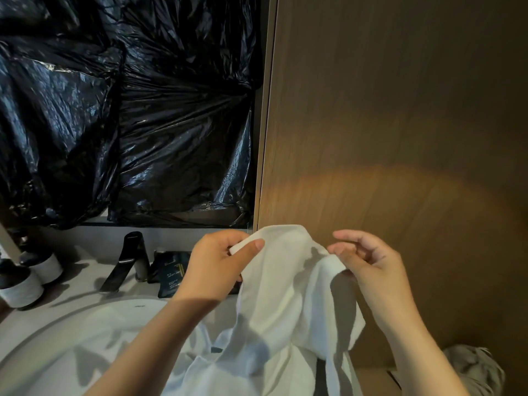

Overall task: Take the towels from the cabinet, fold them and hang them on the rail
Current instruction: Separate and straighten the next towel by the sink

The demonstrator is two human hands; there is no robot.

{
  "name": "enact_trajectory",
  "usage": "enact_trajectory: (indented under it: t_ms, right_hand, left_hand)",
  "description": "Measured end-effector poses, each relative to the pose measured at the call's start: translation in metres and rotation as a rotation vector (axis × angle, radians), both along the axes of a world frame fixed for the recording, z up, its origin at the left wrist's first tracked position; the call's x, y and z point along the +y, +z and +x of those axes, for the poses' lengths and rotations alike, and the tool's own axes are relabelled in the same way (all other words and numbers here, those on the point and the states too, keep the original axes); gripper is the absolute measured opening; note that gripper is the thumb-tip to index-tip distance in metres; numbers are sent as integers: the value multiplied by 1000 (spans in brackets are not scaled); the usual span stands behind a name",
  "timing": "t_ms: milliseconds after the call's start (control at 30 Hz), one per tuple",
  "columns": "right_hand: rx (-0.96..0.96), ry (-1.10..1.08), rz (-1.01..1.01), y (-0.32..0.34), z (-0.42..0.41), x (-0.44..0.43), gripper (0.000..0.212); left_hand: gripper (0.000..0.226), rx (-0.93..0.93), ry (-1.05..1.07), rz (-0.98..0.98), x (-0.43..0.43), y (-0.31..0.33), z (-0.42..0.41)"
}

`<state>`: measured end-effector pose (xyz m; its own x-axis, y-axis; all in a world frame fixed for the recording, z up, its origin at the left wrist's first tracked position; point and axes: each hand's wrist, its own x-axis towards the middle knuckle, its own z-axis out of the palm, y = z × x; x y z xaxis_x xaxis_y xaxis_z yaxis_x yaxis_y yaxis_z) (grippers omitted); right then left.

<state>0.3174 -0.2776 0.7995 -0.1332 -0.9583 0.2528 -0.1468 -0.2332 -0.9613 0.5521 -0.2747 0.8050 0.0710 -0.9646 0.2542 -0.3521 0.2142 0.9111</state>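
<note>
White towel (285,295) hangs pinched by curled left hand (220,264) and right hand (368,261).

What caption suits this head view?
Left hand and right hand pinch a white towel by its edge above the washbasin.

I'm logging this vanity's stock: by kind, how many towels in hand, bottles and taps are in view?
White towel, pinched by left hand and right hand: 1
Dark bottles with pale grey bands: 2
Black angular metal tap: 1
Total: 4
</note>
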Motion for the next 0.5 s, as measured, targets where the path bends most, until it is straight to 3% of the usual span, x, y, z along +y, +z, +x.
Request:
enact_trajectory:
  t_ms: [100,233,500]
  right_hand:
    - [-69,51,30,1,4,4,18]
    - [-68,202,78,-7,8,7,29]
    - [86,43,117,-41,7,0,13]
  left_hand:
    - [13,8,-17,28,0,1,-4]
    - [8,298,-24,153,2,-5,-8]
    - [8,405,34,389,7,-26,-11]
